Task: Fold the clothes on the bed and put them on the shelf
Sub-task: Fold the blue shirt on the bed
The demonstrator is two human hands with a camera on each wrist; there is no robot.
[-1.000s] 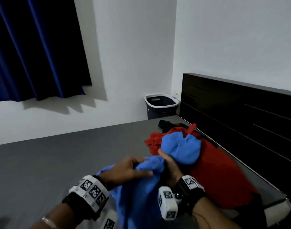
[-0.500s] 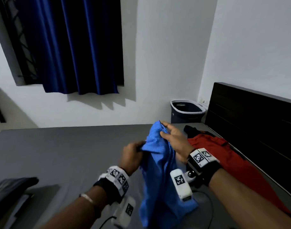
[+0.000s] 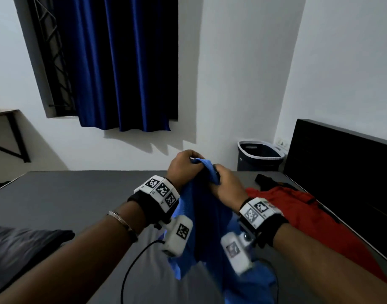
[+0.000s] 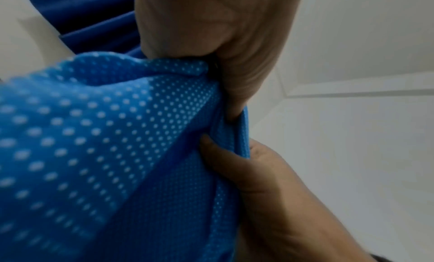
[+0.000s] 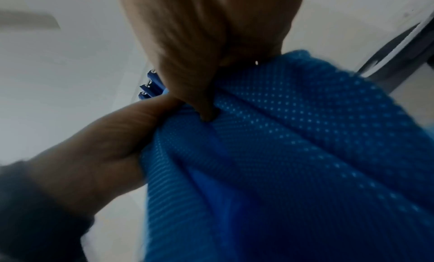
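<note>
A blue mesh garment (image 3: 210,216) hangs between my two hands above the grey bed (image 3: 67,194). My left hand (image 3: 183,166) grips its top edge, fingers curled round the cloth. My right hand (image 3: 225,183) pinches the same edge just to the right, close beside the left. In the left wrist view the blue mesh garment (image 4: 105,154) fills the lower left, with my right hand (image 4: 253,173) holding it from below. In the right wrist view the garment (image 5: 293,164) hangs under my palm and my left hand (image 5: 105,145) grips its edge. A red garment (image 3: 309,216) lies on the bed to the right.
A dark laundry basket (image 3: 259,155) stands on the floor by the black headboard (image 3: 341,183). A small black garment (image 3: 267,181) lies beyond the red one. A blue curtain (image 3: 126,62) covers the window. A dark pillow (image 3: 17,249) lies at the left. No shelf shows.
Both hands have lifted the blue garment off the red one and up. They have come close together at its top edge. The head view has swung left and up.
</note>
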